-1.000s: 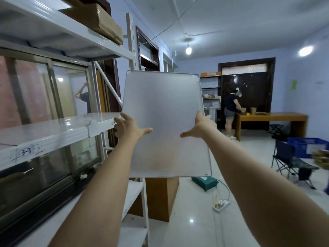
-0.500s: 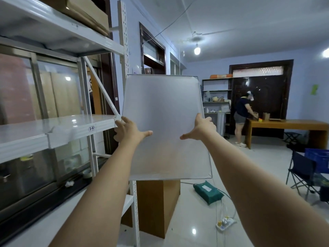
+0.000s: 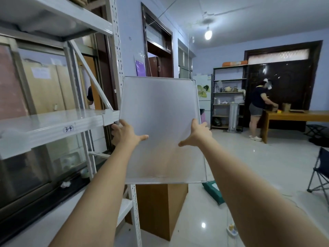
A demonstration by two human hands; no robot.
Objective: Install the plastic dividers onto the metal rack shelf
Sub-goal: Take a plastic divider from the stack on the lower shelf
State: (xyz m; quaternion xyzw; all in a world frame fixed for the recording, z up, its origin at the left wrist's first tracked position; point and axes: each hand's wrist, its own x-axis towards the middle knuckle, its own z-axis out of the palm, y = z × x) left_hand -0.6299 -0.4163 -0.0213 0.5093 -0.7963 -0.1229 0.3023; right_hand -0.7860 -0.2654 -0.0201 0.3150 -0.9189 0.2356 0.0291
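The frosted translucent plastic divider panel with thin metal rim (image 3: pixel 160 125) is held upright, long axis vertical. Left hand (image 3: pixel 124 135) and right hand (image 3: pixel 196 133) each clamp a side edge, thumbs across its face. The white metal rack shelf (image 3: pixel 53 124) lies left, nearer the left hand, and appears bare

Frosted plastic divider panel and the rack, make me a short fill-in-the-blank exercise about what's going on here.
1. The frosted translucent plastic divider panel is held by ____ hands, the left hand and the right hand.
2. The handwritten label on the white metal rack shelf reads ____.
3. The panel is held ____, not lying flat.

Missing words: both; 3-4; upright
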